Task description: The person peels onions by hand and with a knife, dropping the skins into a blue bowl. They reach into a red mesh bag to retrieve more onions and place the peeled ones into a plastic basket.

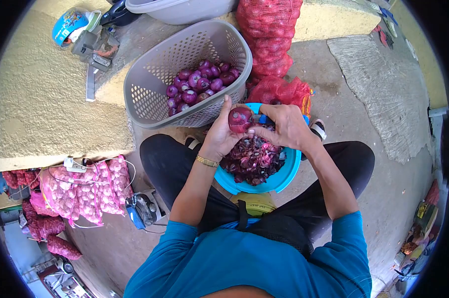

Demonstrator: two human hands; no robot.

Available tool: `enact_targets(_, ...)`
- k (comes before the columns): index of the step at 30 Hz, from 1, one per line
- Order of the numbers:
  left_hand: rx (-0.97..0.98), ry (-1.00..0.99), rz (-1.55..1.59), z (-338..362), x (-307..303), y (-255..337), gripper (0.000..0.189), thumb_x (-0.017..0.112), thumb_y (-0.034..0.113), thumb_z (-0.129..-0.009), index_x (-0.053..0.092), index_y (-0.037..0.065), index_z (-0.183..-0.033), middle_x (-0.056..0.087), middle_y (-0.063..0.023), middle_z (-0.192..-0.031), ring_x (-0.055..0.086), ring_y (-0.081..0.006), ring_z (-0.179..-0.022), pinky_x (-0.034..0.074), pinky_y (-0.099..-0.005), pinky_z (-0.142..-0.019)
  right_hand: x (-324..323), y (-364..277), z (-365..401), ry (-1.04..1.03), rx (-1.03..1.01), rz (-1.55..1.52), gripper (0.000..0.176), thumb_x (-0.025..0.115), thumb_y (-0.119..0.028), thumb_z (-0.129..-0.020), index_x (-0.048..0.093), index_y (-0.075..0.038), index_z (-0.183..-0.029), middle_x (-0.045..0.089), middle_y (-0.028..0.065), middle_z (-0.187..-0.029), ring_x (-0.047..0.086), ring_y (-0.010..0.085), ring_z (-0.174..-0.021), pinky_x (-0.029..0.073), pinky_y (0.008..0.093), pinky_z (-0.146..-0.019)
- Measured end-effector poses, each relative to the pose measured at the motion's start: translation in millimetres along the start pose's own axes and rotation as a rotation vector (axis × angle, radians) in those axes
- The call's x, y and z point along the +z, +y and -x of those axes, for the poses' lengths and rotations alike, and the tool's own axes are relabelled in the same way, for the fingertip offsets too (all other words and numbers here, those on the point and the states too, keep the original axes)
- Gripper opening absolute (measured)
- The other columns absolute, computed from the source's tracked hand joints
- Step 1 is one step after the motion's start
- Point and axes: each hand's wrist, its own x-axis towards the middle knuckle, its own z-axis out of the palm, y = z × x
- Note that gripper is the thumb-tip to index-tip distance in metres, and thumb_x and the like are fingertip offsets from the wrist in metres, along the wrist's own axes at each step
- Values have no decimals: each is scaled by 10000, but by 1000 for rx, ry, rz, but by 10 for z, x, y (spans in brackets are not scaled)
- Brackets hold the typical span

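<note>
My left hand (220, 133), with a gold watch at the wrist, is closed around a red onion (240, 120). My right hand (290, 127) is closed on a small knife (265, 119) with a blue handle, held against the onion's right side. Part of the knife is hidden by the fingers. Below both hands a turquoise basin (295, 171) sits between my legs, heaped with dark red onion skins (254, 159). Just beyond my left hand stands a grey perforated basket (135, 99) holding many shiny purple onions (200, 83).
A full red mesh sack (268, 39) stands behind the basket's right side, with a slack red mesh bag (279, 92) nearer me. Pink net bags of garlic (88, 191) hang at left under a white power strip (75, 165). A grey tub (182, 11) is at the top.
</note>
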Motion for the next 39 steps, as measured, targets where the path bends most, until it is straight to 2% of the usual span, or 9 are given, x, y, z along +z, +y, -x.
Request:
enact_targets(18,-23,-10,-17,-7,-4,-41,571,367,615,-991,606,98,-1036,653,-61,-913,622,-152,-737,532,-303,-619,35,28,-7,-23,-33,13,374,684,-422,-862,674,-72,-994,653,147,-719,637,350,-659,467,441,-548)
enact_targets(20,-37,51,-4,-12,9,-38,571,363,613,-992,600,96,-1034,644,-57,-901,617,-148,-734,530,-300,-617,46,39,-10,-27,-31,9,374,683,-424,-863,674,-71,-985,652,150,-713,636,353,-655,467,442,-546)
enact_targets(28,-2,51,-143,-4,-22,-26,574,336,598,-1007,586,81,-1007,638,-59,-887,626,-148,-736,540,-310,-617,62,67,1,-57,-20,44,401,682,-435,-863,663,-42,-785,600,170,-623,602,367,-583,446,447,-515)
enact_targets(30,-2,56,-156,4,-31,-18,574,334,594,-1009,584,78,-1005,639,-59,-885,631,-150,-739,543,-313,-619,79,85,6,-42,-40,37,402,682,-436,-862,661,-45,-771,588,170,-610,596,367,-572,442,445,-511)
enact_targets(32,0,29,-177,1,-56,-23,565,413,626,-972,584,88,-1000,628,-42,-914,631,-143,-826,571,-325,-690,83,100,4,-27,-60,31,404,682,-437,-861,658,-47,-758,576,170,-597,589,367,-562,438,443,-506)
enact_targets(39,-5,23,-46,-91,-154,-57,568,406,617,-978,577,78,-1029,624,-56,-899,630,-158,-811,573,-334,-694,23,19,28,-142,-75,55,391,741,-424,-805,623,-54,-757,596,153,-641,614,361,-616,447,437,-528)
